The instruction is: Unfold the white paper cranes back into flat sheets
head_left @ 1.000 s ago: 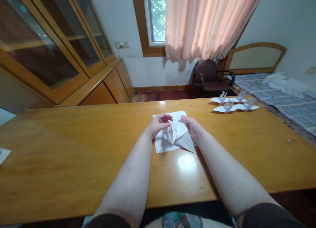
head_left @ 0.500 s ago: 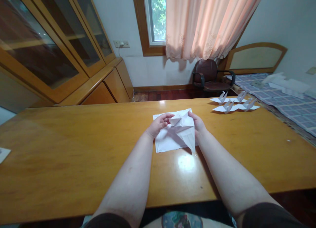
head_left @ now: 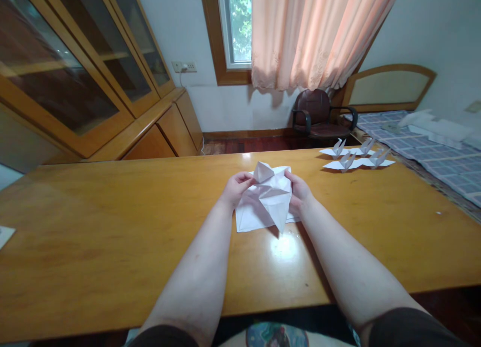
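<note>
A partly folded sheet of white paper (head_left: 277, 199) is held up between my two hands, its creased flaps standing out and one point hanging toward me. My left hand (head_left: 239, 186) pinches its left side with thumb and fingers. On the right edge, my right hand (head_left: 299, 188) is closed round the paper, some fingers hidden behind it. Beneath it lies a flat stack of white paper (head_left: 250, 218) on the wooden table. Several folded white paper cranes (head_left: 345, 161) stand in joined pairs at the table's far right.
The wooden table (head_left: 112, 237) stretches wide to both sides. A white paper corner (head_left: 5, 235) shows at its left edge. Beyond stand a brown armchair (head_left: 314, 111), a bed with a checked cover (head_left: 421, 141) and a glass-door cabinet (head_left: 124, 106).
A flap at the top left of the folded paper has lifted and stands upright. The hanging point has shifted left. My left hand has moved slightly and now pinches the paper's edge.
</note>
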A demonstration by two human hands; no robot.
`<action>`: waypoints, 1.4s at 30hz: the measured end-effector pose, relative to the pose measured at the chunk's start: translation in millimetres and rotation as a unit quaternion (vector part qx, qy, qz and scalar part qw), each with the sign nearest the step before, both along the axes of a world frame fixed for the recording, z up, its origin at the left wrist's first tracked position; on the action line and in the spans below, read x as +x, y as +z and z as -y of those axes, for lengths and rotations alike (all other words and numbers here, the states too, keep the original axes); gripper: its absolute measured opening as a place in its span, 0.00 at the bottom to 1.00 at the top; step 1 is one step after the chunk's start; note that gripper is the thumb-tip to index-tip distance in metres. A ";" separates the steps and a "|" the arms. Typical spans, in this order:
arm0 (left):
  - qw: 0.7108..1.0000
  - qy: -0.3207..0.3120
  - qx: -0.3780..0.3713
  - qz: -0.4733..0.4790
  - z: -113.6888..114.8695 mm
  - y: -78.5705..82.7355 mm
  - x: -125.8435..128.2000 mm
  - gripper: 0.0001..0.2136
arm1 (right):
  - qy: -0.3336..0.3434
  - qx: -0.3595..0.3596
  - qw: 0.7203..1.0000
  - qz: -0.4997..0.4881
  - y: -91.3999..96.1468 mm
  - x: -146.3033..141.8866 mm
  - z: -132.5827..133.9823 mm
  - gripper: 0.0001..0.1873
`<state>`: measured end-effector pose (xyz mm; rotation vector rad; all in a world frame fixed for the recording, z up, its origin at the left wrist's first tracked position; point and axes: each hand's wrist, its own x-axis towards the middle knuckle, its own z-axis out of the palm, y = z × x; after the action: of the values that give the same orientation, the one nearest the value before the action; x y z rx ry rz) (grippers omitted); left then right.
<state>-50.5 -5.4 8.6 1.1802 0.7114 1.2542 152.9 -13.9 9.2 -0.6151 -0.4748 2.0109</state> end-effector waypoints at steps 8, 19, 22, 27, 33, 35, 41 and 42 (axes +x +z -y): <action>0.999 0.012 -0.029 0.027 1.2 4.5 1.0 0.15 | 0.015 0.007 1.000 0.010 0.0 -1.8 1.2 0.16; 0.995 0.076 -0.030 0.054 0.2 11.4 0.2 0.12 | 0.041 -0.004 0.999 0.031 11.7 -3.6 9.9 0.18; 0.992 0.100 -0.028 0.071 -2.3 9.1 -0.6 0.10 | 0.004 -0.015 1.000 0.016 9.7 -4.8 8.6 0.15; 0.986 0.147 -0.028 0.067 -4.5 7.4 -1.8 0.10 | -0.059 0.001 0.998 0.015 5.8 -6.1 5.5 0.13; 0.985 0.147 -0.046 0.079 -5.6 5.4 -2.2 0.11 | -0.027 -0.009 0.999 0.040 7.5 -2.8 5.8 0.14; 0.984 0.148 -0.052 0.083 -6.0 4.8 -1.9 0.11 | -0.025 -0.005 0.999 0.048 8.0 -2.3 6.2 0.15; 0.989 0.115 -0.078 0.053 -7.0 1.7 -0.7 0.12 | -0.062 0.063 0.993 0.074 8.9 -7.6 9.3 0.12; 0.991 0.097 -0.079 0.053 -6.7 1.5 -0.6 0.13 | -0.071 0.082 0.991 0.080 9.2 -9.2 10.3 0.12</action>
<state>-51.0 1.4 10.0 0.9251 0.8455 1.3852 143.6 -24.2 18.4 -0.6909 -0.6680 1.7761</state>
